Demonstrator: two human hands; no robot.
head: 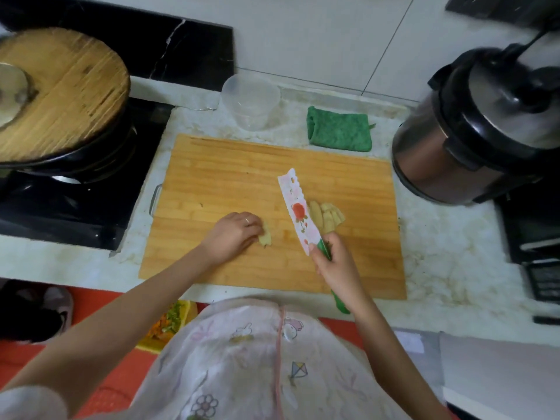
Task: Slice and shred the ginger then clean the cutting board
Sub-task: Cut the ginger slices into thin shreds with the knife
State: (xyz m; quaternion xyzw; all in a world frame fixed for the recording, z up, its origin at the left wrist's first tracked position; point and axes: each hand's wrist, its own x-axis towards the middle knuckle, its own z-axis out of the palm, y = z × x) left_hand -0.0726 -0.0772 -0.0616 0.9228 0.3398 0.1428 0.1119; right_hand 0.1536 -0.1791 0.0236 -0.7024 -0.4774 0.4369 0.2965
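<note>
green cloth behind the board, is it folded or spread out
Folded. The green cloth lies as a compact thick pad with a rounded fold along its left edge, on the counter behind the cutting board.

Pretty clearly a home kitchen. There's a black glass stove [75, 213] on the left with a dark pan [91, 159] on it, covered by a round wooden lid [69, 95]. An electric pressure cooker [472, 131] sits on the right, on a pale marble-look bench [448, 244]. A wooden cutting board [242, 177] lies in the middle, with a folded green cloth [339, 130] and a clear plastic tub [250, 101] behind it. Big light wall tiles [303, 40] at the back, plus a slipper [57, 304] on a red floor mat [115, 386].
</note>
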